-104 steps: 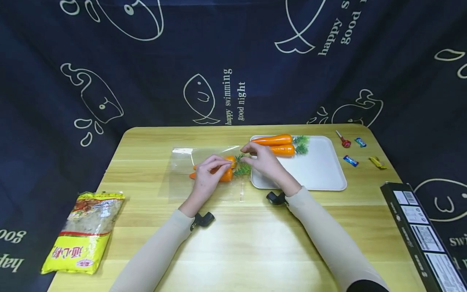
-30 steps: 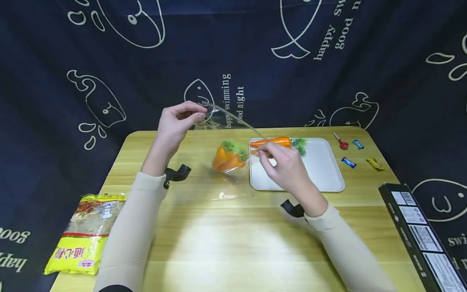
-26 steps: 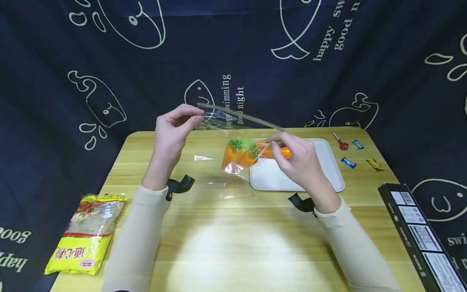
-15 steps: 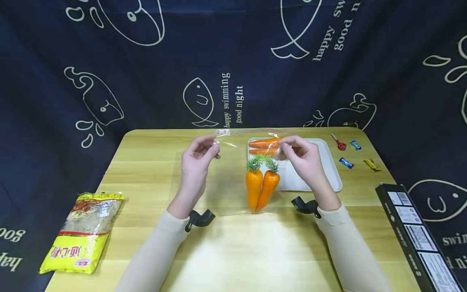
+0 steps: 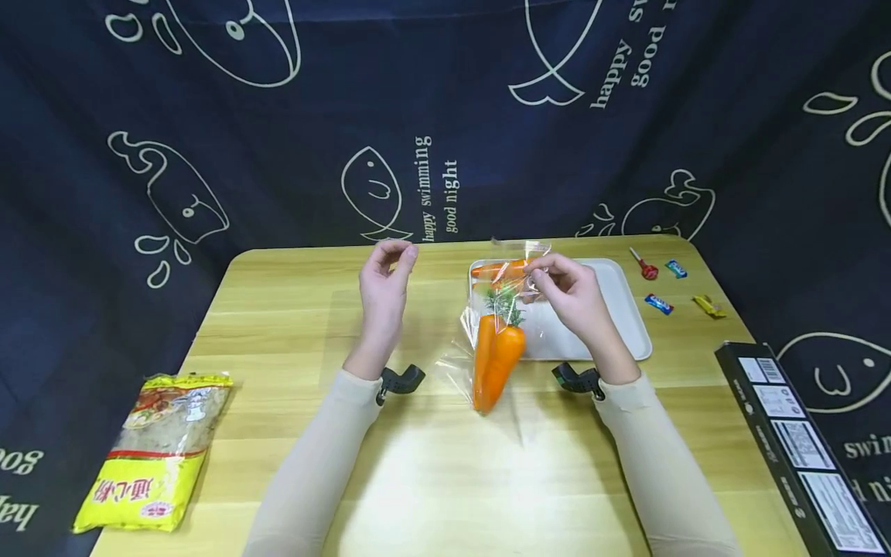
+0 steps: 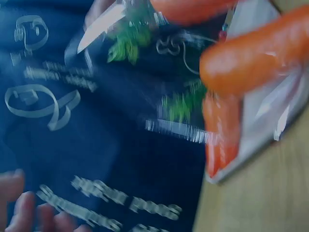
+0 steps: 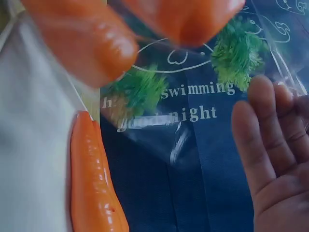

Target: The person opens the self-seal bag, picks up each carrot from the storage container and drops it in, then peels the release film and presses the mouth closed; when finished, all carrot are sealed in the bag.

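Two bagged carrots (image 5: 503, 360) centre frame, in clear bag (image 5: 469, 325). Left unbagged: tray carrots (image 5: 487, 271), on tray (image 5: 616, 309), right of centre. Right hand (image 5: 569, 298): fingers pinching bag top. Left hand (image 5: 384, 292): fingers loosely curled, empty. Seal: cannot tell.

The left arm (image 5: 313, 472) and right arm (image 5: 661, 464) reach forward. The left hand (image 5: 384, 292) is raised, fingers loosely bent; the right hand (image 5: 576, 300) pinches with its thumb and fingertips.

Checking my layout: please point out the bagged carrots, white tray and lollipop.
Bagged carrots (image 5: 503, 360), head view: orange body of the front carrot.
White tray (image 5: 618, 298), head view: bare surface near its right rim.
Lollipop (image 5: 649, 272), head view: red head.
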Demonstrator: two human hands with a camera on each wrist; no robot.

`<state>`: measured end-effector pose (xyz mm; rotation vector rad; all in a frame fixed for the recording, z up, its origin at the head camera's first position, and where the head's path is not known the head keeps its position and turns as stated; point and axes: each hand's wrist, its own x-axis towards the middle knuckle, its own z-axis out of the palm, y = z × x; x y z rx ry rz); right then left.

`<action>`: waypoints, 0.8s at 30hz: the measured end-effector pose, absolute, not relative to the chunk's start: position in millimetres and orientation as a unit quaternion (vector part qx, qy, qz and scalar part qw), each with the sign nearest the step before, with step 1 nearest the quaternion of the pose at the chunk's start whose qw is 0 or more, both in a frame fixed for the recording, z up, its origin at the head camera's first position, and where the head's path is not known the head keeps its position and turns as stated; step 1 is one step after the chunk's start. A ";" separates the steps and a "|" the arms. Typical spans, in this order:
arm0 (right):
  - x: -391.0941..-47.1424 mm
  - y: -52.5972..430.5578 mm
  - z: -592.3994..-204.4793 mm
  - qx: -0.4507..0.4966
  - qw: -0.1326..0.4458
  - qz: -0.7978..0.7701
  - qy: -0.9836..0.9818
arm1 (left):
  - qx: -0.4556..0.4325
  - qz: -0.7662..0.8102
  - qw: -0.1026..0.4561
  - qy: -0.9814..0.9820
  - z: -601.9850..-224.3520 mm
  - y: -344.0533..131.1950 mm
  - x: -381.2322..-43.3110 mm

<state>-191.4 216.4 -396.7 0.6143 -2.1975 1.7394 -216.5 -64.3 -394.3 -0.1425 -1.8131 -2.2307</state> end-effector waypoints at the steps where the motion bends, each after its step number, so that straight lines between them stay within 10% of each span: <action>1: -191.2 216.7 -396.2 0.220 0.132 0.599 -0.759 | -0.039 -0.759 0.122 -0.639 -399.3 -63.2 -223.8; 13: -187.4 213.3 -393.1 0.264 0.127 0.586 -0.755 | -0.125 -0.725 -0.294 -0.610 -437.8 -2.9 -301.4; 24: -187.7 224.6 -392.6 0.243 0.141 0.575 -0.769 | -0.073 -0.778 -0.174 -0.599 -430.7 -11.1 -281.0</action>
